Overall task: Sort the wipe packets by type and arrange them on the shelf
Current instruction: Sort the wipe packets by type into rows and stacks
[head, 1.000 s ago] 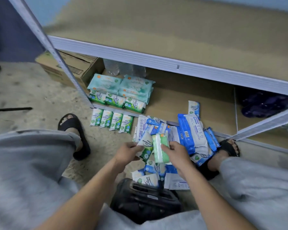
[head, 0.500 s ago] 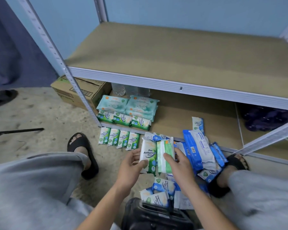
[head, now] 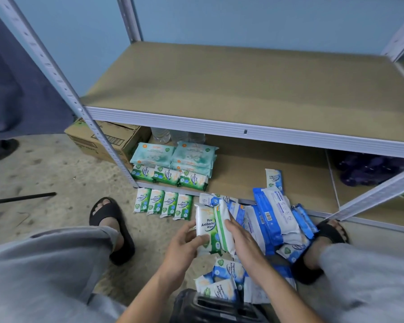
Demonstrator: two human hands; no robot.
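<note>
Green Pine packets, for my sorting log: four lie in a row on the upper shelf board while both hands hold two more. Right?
Not quite. The head view shows the row of four on the floor before the bottom shelf, not on the upper shelf board. The left hand and right hand do hold two more packets.

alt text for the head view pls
The left hand grips a face-up green pine wipes packet; the right hand holds an edge-on green packet beside it. Four green packets lie in a floor row before stacked packets on the bottom shelf; blue packets pile at right.
</note>
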